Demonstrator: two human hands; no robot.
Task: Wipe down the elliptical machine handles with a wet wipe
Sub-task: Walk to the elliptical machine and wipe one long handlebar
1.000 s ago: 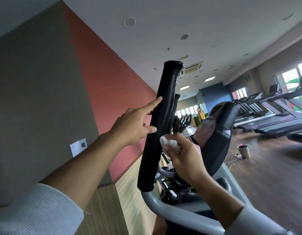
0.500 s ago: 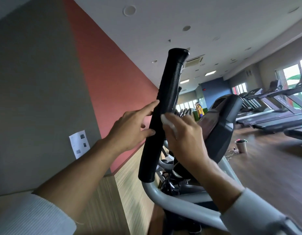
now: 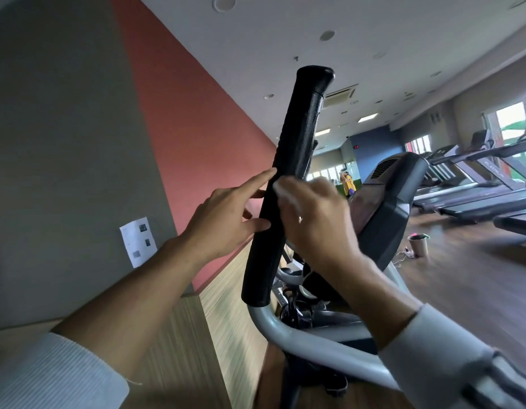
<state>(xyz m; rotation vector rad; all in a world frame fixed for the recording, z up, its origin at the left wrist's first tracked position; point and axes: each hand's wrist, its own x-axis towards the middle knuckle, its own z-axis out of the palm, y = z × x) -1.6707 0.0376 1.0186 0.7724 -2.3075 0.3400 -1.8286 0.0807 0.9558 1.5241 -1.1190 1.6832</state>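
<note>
1. Handle: a black padded grip, tilted slightly with its cap leaning away to the right, rising between the two hands from a grey tubular arm below them.
2. Left hand: open, not gripping. The index fingertip and thumb tip touch the left edge of the handle; the other fingers are loosely curled. It holds nothing and appears to steady the handle.
3. Right hand: closed around the handle's mid-section from the right, pressing a wet wipe against the padding. Only a pale, motion-blurred edge of the wipe shows at the fingertips, just beside the left index finger; how much lies under the palm cannot be told.
4. Step in hand, as judged: wiping the middle of the grip. The length above the hands, up to the cap, and the length below, down to the lower end, both need covering.
5. Technique advised: keep the wipe wrapped around the full girth, so the far side is cleaned too; run long strokes from cap to lower end; let the left hand brace firmly, since the arm probably swings on its pivot.
6. Console: dark housing just behind the right hand; keep knuckles clear of it on each stroke.
7. A second handle is not clearly distinguishable here.
</note>
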